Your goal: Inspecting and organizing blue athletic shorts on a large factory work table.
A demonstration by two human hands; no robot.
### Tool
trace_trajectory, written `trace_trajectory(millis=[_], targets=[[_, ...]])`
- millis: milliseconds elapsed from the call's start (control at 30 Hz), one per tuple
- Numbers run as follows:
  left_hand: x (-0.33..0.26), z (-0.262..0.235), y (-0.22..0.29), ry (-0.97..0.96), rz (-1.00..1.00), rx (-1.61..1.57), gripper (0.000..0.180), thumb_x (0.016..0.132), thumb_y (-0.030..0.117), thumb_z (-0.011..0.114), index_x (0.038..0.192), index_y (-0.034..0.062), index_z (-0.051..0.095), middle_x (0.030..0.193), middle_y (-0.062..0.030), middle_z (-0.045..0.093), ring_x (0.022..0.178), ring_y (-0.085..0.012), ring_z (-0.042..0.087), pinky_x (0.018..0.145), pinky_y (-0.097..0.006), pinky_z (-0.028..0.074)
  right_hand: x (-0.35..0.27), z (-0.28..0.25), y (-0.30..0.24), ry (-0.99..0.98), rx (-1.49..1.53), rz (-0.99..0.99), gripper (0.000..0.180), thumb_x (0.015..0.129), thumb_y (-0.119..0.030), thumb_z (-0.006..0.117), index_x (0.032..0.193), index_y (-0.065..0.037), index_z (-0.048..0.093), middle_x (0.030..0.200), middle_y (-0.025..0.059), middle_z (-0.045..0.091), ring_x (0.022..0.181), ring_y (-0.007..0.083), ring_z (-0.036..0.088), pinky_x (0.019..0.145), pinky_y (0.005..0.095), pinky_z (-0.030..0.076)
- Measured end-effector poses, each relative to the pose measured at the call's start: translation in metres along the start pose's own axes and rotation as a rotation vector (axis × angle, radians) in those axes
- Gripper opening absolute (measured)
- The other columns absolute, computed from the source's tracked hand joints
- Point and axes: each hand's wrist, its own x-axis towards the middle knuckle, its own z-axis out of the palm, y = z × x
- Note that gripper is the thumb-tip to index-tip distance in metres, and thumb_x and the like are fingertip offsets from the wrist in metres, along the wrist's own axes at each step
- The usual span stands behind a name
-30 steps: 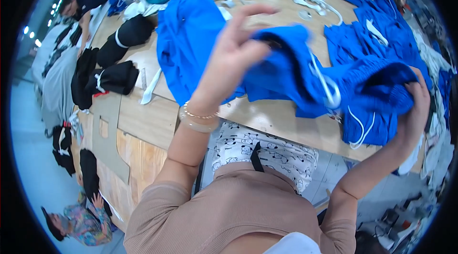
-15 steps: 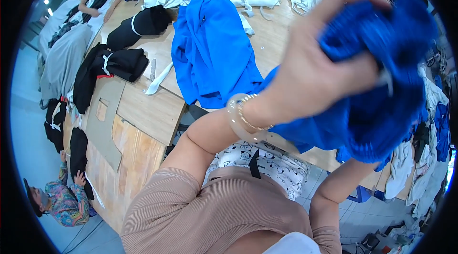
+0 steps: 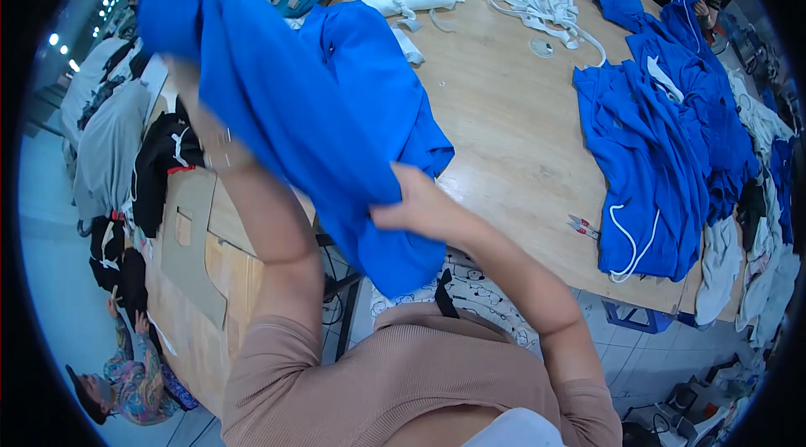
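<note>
Over the near left side of a wooden counter (image 3: pixel 512 136), a blue garment (image 3: pixel 277 103) slants upward, seemingly spread by its wide-apart hold: right hand (image 3: pixel 417 202) clamped on its lower part, left hand (image 3: pixel 185 86) blurred beneath the raised end, grip impossible to tell.

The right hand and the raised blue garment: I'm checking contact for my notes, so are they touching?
Touching. The head view shows it: the right hand meets the raised blue garment, its fingers overlapping the cloth with no gap showing.
</note>
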Motion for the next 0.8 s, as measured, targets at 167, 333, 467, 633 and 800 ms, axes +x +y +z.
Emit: trace_trajectory(millis=[167, 333, 467, 633, 800], targets=[[0.125, -0.045, -0.035, 0.281, -0.016, 0.239, 0.065, 0.085, 0.036, 0.061, 0.133, 0.0005, 0.034, 0.121, -0.0177, 0.053, 0.106, -0.0255, 0.055, 0.088, -0.038, 0.047, 0.073, -0.028, 0.023, 0.36, -0.294, -0.005, 0.077, 0.07, -0.012, 0.067, 0.134, 0.01, 0.031, 0.125, 0.0249, 0.05, 0.112, 0.029, 0.053, 0.094, 0.0323, 0.041], [0.045, -0.032, -0.151, 0.192, 0.279, 1.181, 0.071, 0.084, 0.05, 0.055, 0.14, 0.0133, 0.033, 0.137, -0.0326, 0.029, 0.122, -0.048, 0.035, 0.098, -0.056, 0.032, 0.107, -0.046, 0.07, 0.483, -0.48, 0.089, 0.073, 0.069, -0.012, 0.067, 0.131, 0.008, 0.034, 0.126, 0.0302, 0.047, 0.116, 0.0373, 0.05, 0.096, 0.0369, 0.041], [-0.011, -0.006, -0.205, -0.298, 0.149, 1.557, 0.059, 0.079, 0.058, 0.057, 0.133, 0.0374, 0.044, 0.151, -0.0088, 0.019, 0.137, -0.0419, 0.012, 0.092, -0.079, 0.01, 0.104, -0.043, 0.088, 0.505, -0.735, -0.146, 0.049, 0.069, -0.005, 0.06, 0.115, 0.004, 0.043, 0.107, 0.0283, 0.053, 0.1, 0.0436, 0.052, 0.086, 0.0464, 0.044], [-0.004, -0.009, -0.221, -0.283, 0.001, 1.568, 0.063, 0.078, 0.063, 0.054, 0.135, 0.0423, 0.04, 0.152, -0.0034, 0.017, 0.138, -0.0419, 0.011, 0.093, -0.078, 0.01, 0.03, -0.064, 0.078, 0.31, -0.671, -0.279, 0.043, 0.074, -0.008, 0.059, 0.115, 0.002, 0.052, 0.107, 0.022, 0.056, 0.102, 0.0352, 0.054, 0.089, 0.0382, 0.044], [0.002, -0.023, -0.232, -0.279, 0.067, 1.525, 0.063, 0.078, 0.064, 0.053, 0.136, 0.0428, 0.039, 0.153, -0.0025, 0.016, 0.138, -0.0409, 0.011, 0.093, -0.078, 0.01, -0.112, -0.15, 0.045, 1.012, -0.71, 0.012, 0.023, 0.078, -0.008, 0.059, 0.1, -0.001, 0.061, 0.094, 0.0141, 0.062, 0.089, 0.0283, 0.06, 0.078, 0.0376, 0.048]])
